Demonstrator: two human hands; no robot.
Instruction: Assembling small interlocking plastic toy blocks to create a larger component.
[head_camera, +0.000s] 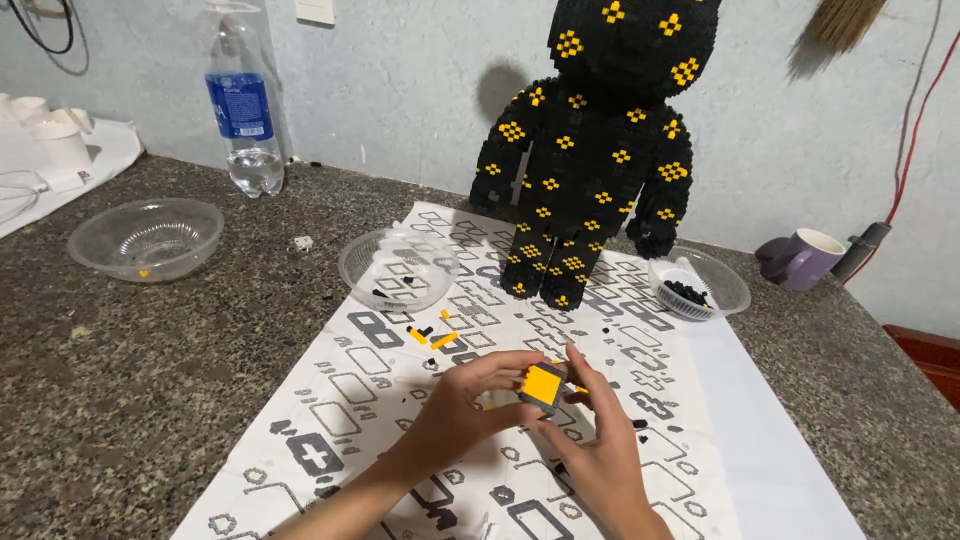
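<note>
Item in hand: small block assembly (543, 386), yellow face with grey-black edge, held above the printed instruction sheet (340, 400) near the front of the worktop (120, 350). Left hand (462, 405): grip clenched on the assembly from its left side, fingers curled over the top. Right hand (590, 440): grip also closed on the assembly, fingertips pinching its right edge. On the sheet: loose yellow and black pieces (432, 338) just beyond the hands; large black block figure with yellow diamond marks (590, 160) standing upright at the far end. Flanking the figure: clear bowl (398, 268) at left, clear bowl holding black pieces (698, 284) at right. Further left: empty-looking clear bowl (146, 238), plastic water bottle (243, 100). Far right: purple mug (803, 258).
</note>
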